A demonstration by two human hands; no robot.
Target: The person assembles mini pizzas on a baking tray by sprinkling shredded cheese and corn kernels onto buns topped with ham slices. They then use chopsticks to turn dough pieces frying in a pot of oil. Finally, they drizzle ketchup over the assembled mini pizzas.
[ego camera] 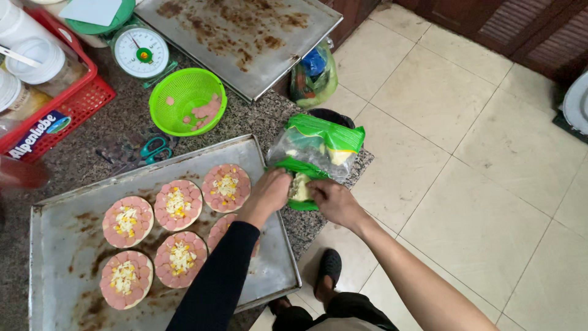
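Fingers (293,184) of both hands are pinched round the crinkly green-and-clear plastic cheese bag (315,150) just right of the steel baking tray (73,214), probably mid-scoop, careful sprinkling needed next.

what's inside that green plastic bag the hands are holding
Through the clear part of the green plastic bag, pale yellowish shredded bits show. Both the left hand and right hand cover its opening, so what the fingers grip inside is hidden.
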